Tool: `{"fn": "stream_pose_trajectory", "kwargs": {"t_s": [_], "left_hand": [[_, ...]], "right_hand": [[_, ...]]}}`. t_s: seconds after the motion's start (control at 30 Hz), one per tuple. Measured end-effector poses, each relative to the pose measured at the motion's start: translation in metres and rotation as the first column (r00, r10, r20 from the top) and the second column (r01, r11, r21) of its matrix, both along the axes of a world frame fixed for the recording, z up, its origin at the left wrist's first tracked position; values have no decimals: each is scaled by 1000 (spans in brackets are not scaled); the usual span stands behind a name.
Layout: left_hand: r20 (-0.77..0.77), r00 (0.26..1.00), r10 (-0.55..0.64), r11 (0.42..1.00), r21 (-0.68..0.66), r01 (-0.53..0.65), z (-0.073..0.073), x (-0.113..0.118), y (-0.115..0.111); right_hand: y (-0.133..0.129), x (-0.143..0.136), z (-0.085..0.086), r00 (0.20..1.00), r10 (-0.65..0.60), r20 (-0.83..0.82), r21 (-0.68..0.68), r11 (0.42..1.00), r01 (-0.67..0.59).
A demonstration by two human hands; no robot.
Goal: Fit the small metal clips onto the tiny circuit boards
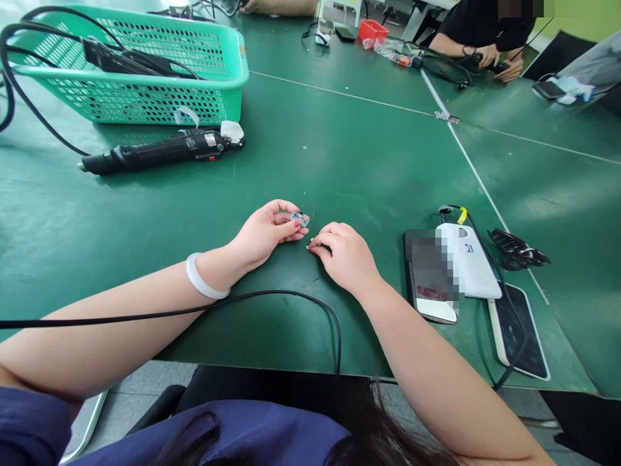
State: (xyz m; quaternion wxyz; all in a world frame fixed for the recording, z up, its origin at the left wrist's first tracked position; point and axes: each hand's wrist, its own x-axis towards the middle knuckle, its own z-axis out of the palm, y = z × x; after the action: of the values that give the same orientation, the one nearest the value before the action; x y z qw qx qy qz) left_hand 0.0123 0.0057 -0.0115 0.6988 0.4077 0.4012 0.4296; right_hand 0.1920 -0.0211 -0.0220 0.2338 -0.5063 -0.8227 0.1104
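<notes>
Between the thumb and fingers of my left hand (266,234) is a small circuit board (300,219), greyish with dark parts on it. My right hand (345,255) is just to the right, thumb and forefinger pinched together. A tiny pale or metallic bit shows at those fingertips, too small to name. The two hands are close but apart, a little above the green table (272,330). A black cable (272,293) crosses in front of my left forearm and bends down near the table's front edge.
At the left, a black electric screwdriver (160,151) lies before a green basket (233,77) holding black devices and cables. On the right are a dark phone (431,278), a white device (468,259), another phone (521,330) and a bundled cable (517,249). Another person's hands (499,61) work at the far right.
</notes>
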Motion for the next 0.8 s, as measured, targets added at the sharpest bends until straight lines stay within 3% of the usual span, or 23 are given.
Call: {"fn": "stream_pose_trajectory", "kwargs": {"t_s": [0.1, 0.27, 0.37, 0.53, 0.67, 0.8], "left_hand": [[-19, 1000, -17, 1000, 4, 17, 0, 1, 0], [-103, 994, -45, 998, 36, 49, 3, 4, -3], [-170, 984, -52, 996, 65, 64, 5, 5, -5], [-212, 974, -73, 993, 73, 90, 8, 5, -7], [-161, 983, -82, 995, 50, 91, 8, 5, -6], [-77, 994, -75, 997, 14, 76, 5, 3, -4]], "right_hand": [[1, 0, 0, 1000, 9, -1, 10, 1000, -9], [-4, -1, 11, 949, -117, -294, 83, 986, 147], [-7, -6, 16, 911, -137, -388, 85, 979, 184], [-10, -13, 14, 912, -115, -394, 109, 979, 171], [-11, -14, 15, 916, -111, -387, 160, 970, 185], [-9, -8, 16, 904, -169, -392, 125, 964, 235]]}}
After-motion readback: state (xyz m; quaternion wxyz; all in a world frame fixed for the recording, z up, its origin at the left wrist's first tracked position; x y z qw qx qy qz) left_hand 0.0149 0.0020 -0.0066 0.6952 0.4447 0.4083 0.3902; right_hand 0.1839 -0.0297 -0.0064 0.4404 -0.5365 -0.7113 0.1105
